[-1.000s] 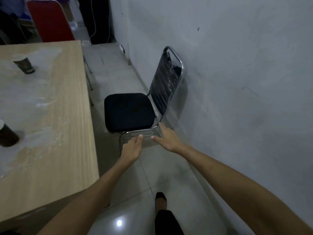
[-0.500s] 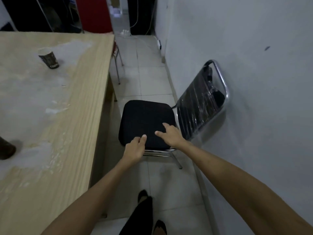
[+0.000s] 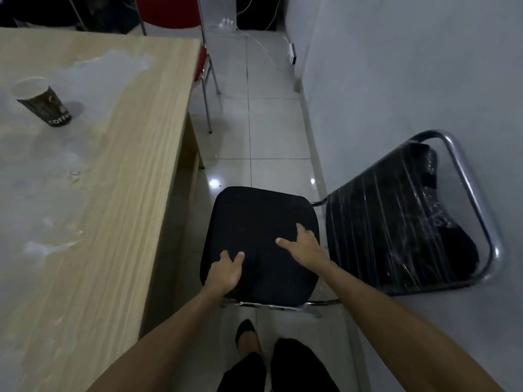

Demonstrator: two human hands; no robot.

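Beside the wall (image 3: 396, 66), the chair seat (image 3: 254, 216) is lying under both flat, unclenched grips, left grip (image 3: 225, 274) touching its near corner, right grip (image 3: 304, 250) resting nearer the backrest (image 3: 396, 222).

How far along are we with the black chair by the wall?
Done: the reach; left hand and right hand lie on the seat. In hand: finding a grip; neither grips anything. Left: moving it; the chair stands at the wall, apart from the table.

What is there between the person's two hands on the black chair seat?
Only the bare black seat cushion lies between the left hand and the right hand. Nothing else sits there, as the head view shows.
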